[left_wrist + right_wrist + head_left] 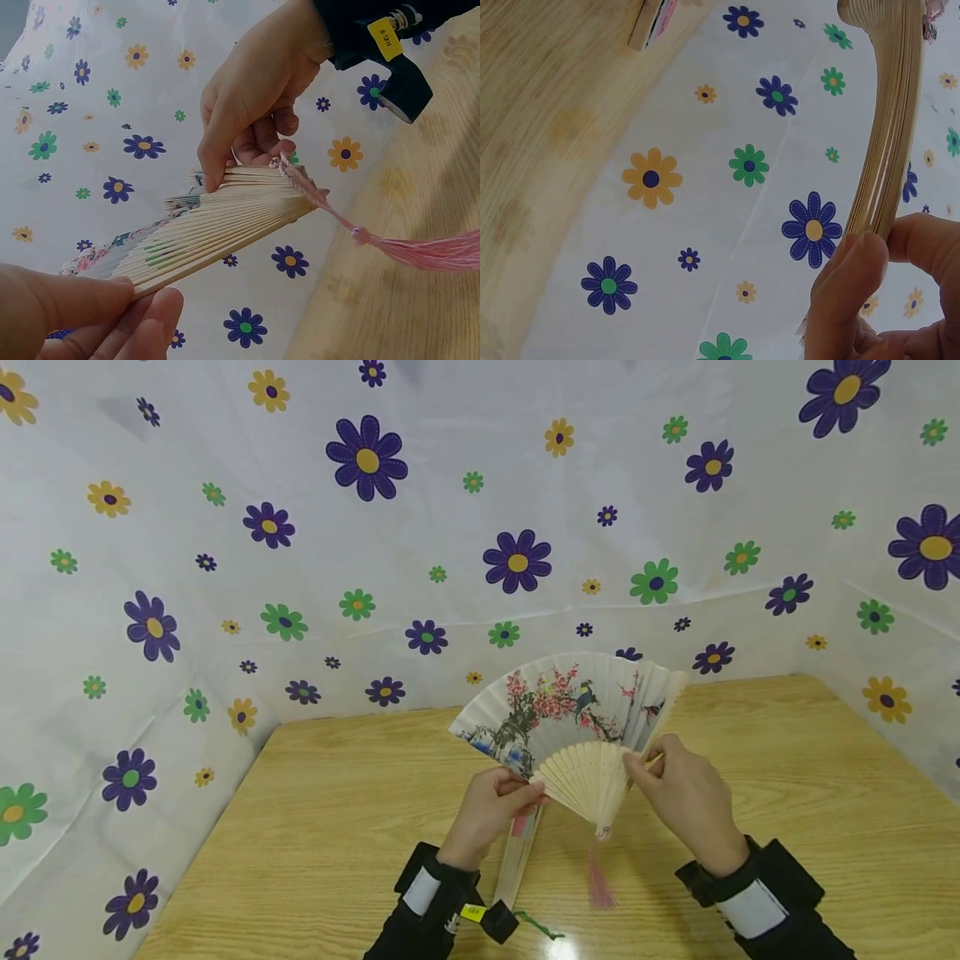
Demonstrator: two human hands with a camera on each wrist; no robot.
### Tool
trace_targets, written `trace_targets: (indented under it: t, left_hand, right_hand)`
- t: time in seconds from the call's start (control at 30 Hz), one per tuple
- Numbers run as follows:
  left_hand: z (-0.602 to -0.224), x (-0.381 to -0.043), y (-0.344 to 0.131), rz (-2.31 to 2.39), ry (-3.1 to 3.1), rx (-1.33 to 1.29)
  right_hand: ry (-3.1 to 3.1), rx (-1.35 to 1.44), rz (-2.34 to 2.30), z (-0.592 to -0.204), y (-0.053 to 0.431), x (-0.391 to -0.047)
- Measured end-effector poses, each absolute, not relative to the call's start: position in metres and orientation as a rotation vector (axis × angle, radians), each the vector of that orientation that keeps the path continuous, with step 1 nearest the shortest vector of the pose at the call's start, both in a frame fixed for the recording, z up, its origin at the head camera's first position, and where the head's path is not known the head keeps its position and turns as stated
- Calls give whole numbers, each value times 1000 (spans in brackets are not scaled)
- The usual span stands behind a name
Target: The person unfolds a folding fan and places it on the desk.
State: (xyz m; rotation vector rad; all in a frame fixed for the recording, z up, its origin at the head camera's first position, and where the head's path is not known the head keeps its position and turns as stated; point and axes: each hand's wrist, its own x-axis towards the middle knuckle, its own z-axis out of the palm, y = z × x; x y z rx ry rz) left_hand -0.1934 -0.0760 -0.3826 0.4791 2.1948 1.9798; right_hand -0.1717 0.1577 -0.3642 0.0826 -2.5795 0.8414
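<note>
A folding fan (551, 710), white with printed pink blossoms and a bird, is spread wide above the table. My left hand (491, 810) pinches its left outer rib between thumb and fingers. At the opposite side my right hand (690, 797) pinches the right edge, where several ribs (892, 112) lie bunched together in the right wrist view. From the pivot at the bottom hangs a pink tassel (598, 881), also seen swinging out sideways in the left wrist view. A second fan (516, 864), folded, lies on the table below my left hand, partly hidden by it.
The wooden table (315, 827) is backed by a white cloth (420, 543) printed with flowers. A green cord (536, 924) lies at the near end of the folded fan. Both wrists wear black straps with camera mounts.
</note>
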Motion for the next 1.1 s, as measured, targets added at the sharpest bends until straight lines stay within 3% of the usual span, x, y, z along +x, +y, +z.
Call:
trace_targets:
  t: [0.87, 1.1]
  left_hand:
    - [-382, -196, -75, 2053, 2177, 342]
    - [-381, -195, -75, 2119, 2116, 264]
  right_hand:
    - [-2495, -21, 932, -360, 164, -173]
    - [-2527, -27, 1269, -360, 170, -179]
